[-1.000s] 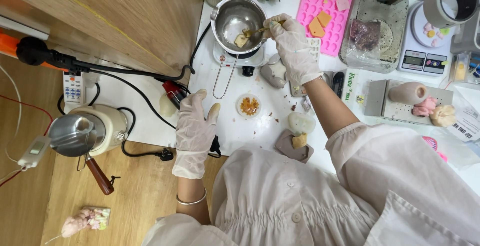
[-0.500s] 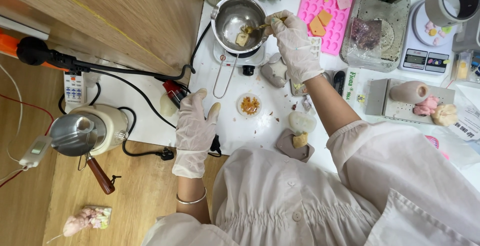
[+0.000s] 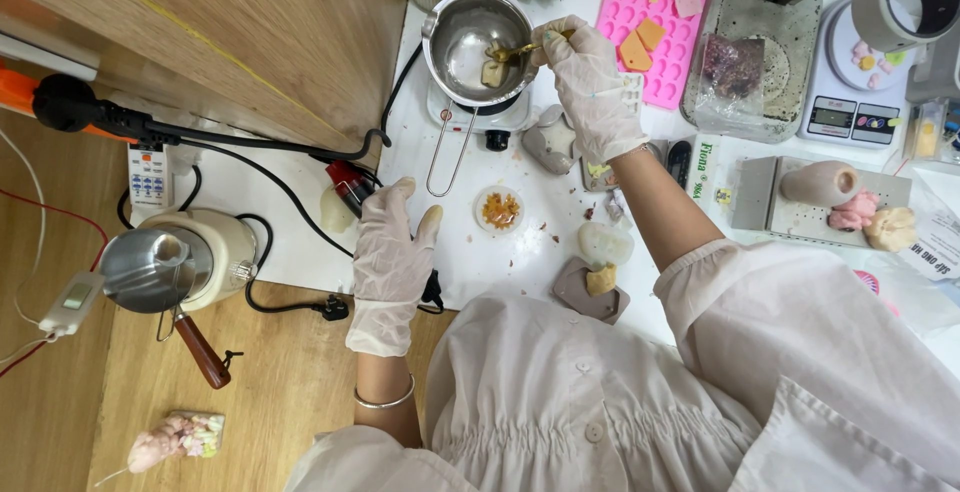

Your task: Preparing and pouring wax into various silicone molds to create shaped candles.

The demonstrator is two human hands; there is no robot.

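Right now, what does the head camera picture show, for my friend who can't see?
A gloved right hand holds a small spoon over a steel pot on a white table. The gloved left hand rests flat on the table edge.

L hand (image 3: 388, 252), gloved, lies flat w/ fingers together, pointing to far side, palm down. R arm stretched far; R hand (image 3: 590, 87), gloved, fingers curled closed in a pinch, wrist bent left.

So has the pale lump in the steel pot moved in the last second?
Yes. The pale lump has slid slightly toward the pot's far rim, nudged by the spoon in the right hand.
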